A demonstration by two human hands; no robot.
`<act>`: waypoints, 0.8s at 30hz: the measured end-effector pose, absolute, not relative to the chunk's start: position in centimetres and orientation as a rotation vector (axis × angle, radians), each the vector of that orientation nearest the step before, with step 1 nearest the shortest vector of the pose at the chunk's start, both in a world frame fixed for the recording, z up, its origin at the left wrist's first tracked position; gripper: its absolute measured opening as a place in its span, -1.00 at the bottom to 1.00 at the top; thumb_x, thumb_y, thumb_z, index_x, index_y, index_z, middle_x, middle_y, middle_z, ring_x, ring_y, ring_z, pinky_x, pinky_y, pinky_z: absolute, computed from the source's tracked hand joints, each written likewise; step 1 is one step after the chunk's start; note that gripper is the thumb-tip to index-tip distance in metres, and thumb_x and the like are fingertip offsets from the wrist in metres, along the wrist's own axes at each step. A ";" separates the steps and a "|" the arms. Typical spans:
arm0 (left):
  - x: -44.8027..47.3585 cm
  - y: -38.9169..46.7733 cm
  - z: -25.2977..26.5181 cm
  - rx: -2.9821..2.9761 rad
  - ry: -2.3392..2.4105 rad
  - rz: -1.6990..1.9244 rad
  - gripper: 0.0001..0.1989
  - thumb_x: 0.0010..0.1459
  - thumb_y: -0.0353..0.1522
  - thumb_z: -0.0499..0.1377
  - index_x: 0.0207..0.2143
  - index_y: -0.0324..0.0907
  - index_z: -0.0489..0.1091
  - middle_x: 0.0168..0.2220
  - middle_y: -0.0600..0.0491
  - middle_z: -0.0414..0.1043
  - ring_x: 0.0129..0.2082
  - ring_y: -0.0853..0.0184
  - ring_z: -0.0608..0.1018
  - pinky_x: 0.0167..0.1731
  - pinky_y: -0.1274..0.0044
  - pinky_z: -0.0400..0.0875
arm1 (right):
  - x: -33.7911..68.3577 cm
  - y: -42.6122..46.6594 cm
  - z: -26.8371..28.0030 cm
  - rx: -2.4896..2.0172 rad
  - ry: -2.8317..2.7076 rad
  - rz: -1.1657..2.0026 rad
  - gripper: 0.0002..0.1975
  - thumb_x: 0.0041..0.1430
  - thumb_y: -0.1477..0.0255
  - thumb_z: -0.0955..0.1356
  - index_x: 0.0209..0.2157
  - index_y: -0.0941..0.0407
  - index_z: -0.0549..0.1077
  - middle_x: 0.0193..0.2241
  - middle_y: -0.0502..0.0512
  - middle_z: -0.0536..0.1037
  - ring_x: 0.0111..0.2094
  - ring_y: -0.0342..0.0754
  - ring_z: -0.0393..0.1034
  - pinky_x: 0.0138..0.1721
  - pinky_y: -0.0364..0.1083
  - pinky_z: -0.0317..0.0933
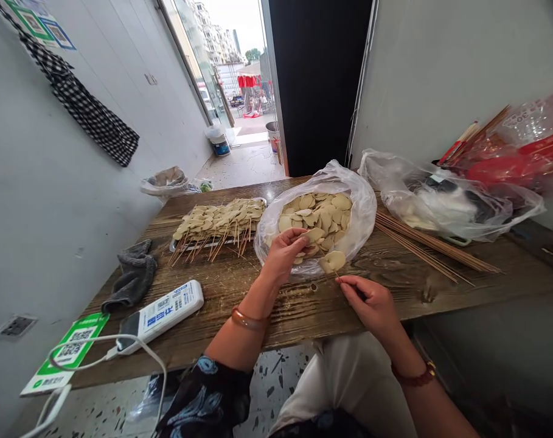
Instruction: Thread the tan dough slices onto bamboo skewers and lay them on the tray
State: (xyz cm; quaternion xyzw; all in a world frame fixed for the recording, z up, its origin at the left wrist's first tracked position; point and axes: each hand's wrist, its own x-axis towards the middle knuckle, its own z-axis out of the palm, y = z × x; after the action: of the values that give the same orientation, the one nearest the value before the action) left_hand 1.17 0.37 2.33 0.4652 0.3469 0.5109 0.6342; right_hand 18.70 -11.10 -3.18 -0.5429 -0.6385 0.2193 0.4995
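At the front edge of a plastic bag (362, 226) full of thin beige slices (322, 216), my left hand (283, 255) pinches one slice (313, 234) between thumb and fingers. My right hand (370, 301) grips a thin wooden skewer (337, 277) near its tip end, with a pale slice (333, 261) threaded on it. The two hands are a short way apart, the right one lower and over the table's near edge. Left of the bag, a metal tray (173, 245) bears a pile of loaded skewers (221, 222), their stick ends pointing toward me.
Bare skewers (434, 246) lie in a bundle right of the bag, beside another plastic bag (445, 201). On the left of the wooden table (239, 298) are a grey cloth (132, 274), a white boxy device (166, 313) with a cable, and a green QR card (69, 353). A doorway opens ahead.
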 end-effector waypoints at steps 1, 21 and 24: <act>1.2 0.4 2.3 1.063 0.796 1.167 -0.63 -0.22 -0.27 0.41 -0.36 -0.25 0.43 -0.46 0.10 0.48 -0.50 0.46 0.49 -0.42 0.58 0.43 | 18.7 -11.1 -3.2 -1.315 -1.549 0.532 -0.79 0.21 0.34 0.29 -0.26 0.04 0.58 -0.26 0.09 0.65 -0.23 0.02 0.55 -0.19 -0.04 0.41; 1.2 0.3 2.1 1.151 0.861 1.195 -0.68 -0.18 -0.26 0.39 -0.39 -0.24 0.43 -0.51 0.13 0.44 -0.52 0.47 0.46 -0.43 0.59 0.39 | 18.5 -11.0 -3.3 -1.319 -1.553 0.486 -0.79 0.21 0.36 0.29 -0.28 0.04 0.58 -0.28 0.08 0.66 -0.25 0.02 0.56 -0.19 -0.04 0.42; 1.2 0.3 2.2 1.185 0.868 1.187 -0.69 -0.18 -0.27 0.39 -0.41 -0.25 0.44 -0.51 0.11 0.44 -0.52 0.47 0.45 -0.42 0.59 0.37 | 18.5 -11.0 -3.2 -1.326 -1.563 0.469 -0.79 0.21 0.36 0.29 -0.27 0.06 0.58 -0.27 0.10 0.65 -0.24 0.02 0.56 -0.19 -0.04 0.41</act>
State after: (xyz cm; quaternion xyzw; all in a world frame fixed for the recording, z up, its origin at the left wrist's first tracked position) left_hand 1.22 0.33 2.16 0.5083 0.3723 0.5091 0.5863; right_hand 18.46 -11.04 -3.23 -0.5476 -0.6452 0.1938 0.4963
